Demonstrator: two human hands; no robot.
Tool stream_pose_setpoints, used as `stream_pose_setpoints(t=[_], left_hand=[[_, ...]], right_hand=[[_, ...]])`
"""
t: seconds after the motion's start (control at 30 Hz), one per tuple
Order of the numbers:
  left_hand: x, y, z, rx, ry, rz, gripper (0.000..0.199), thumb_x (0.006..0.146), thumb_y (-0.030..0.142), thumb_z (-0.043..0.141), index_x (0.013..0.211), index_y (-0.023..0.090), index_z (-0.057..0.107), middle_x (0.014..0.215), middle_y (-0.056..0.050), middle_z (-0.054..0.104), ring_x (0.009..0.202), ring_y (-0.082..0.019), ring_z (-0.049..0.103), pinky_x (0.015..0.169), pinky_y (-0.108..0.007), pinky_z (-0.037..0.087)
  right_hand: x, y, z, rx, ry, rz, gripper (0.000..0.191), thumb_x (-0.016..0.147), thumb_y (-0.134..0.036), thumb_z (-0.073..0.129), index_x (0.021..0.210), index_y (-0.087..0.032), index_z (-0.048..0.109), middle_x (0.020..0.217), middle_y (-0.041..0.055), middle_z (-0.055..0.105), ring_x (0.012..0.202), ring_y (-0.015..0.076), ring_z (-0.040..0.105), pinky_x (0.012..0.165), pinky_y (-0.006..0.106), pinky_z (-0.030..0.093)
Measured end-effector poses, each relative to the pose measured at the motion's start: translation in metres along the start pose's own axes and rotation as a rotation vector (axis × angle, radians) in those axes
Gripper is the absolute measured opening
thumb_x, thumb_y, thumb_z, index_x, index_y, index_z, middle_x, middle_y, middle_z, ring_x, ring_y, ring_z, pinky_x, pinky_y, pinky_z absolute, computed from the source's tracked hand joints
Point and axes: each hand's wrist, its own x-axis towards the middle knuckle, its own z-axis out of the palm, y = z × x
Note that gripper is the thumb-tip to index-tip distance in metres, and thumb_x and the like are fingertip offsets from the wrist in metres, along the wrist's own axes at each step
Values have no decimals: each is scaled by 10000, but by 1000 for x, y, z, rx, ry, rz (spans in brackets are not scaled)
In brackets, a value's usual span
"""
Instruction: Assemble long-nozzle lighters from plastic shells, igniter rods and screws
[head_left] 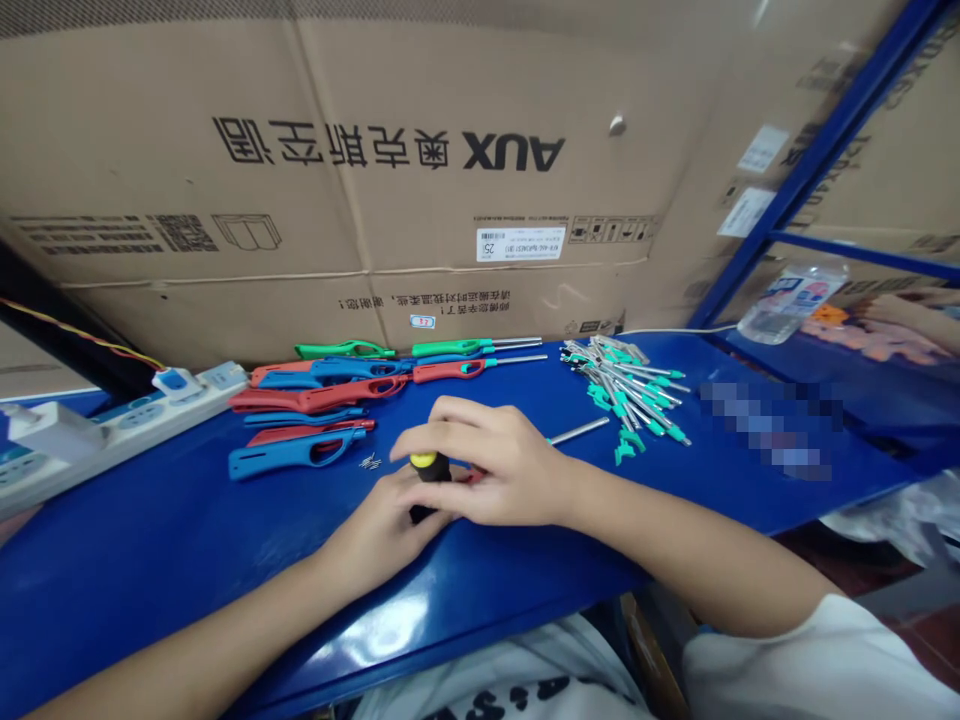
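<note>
My right hand (499,465) is wrapped round the black handle of a screwdriver (430,467) with a yellow end, held upright. Beneath it, my left hand (394,515) is closed round a lighter, mostly hidden by both hands; a bit of red and its metal tube (581,431) show to the right. Small screws (370,462) lie left of my hands. Behind them are red, blue and green lighter handles (296,455), two or more with metal tubes fitted. A pile of metal tubes with green parts (637,390) lies at the back right.
A white power strip (142,415) with plugs runs along the left side of the blue table (300,560). Large cardboard (420,230) stands behind. At the right are a blue metal frame (817,150), a clear plastic bottle (793,300) and a blurred-out patch on the table.
</note>
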Motion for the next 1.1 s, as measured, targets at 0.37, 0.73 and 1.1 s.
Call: stream_pose_setpoints(t=[0.37,0.73,1.1], left_hand=[[2,12,-15,130,-88,-52,311,890,187,633,1197,238,650,1174,-37,711,1079,-221,666,967,-373,542],[3,8,-13,186,-83,-44,312,925,199,564,1235,230,575,1193,-54,659,1113,-224,601,978,-389,513],[-1,-2,-11,227,-59,-34,341,1004,318,549,1340,263,534,1282,-52,647,1198,-220,598,1044,-401,512]], right_hand=[[-4,36,-20,485,350,394,273,898,-426,711,1048,-234,587,828,-41,565,564,71,561,503,212,469],[-45,120,-74,-30,596,610,279,860,-457,697,998,-241,585,786,-21,558,545,118,525,489,264,461],[-49,117,-85,-647,-81,761,206,919,-196,497,1065,-181,641,1125,117,611,1039,239,605,906,328,471]])
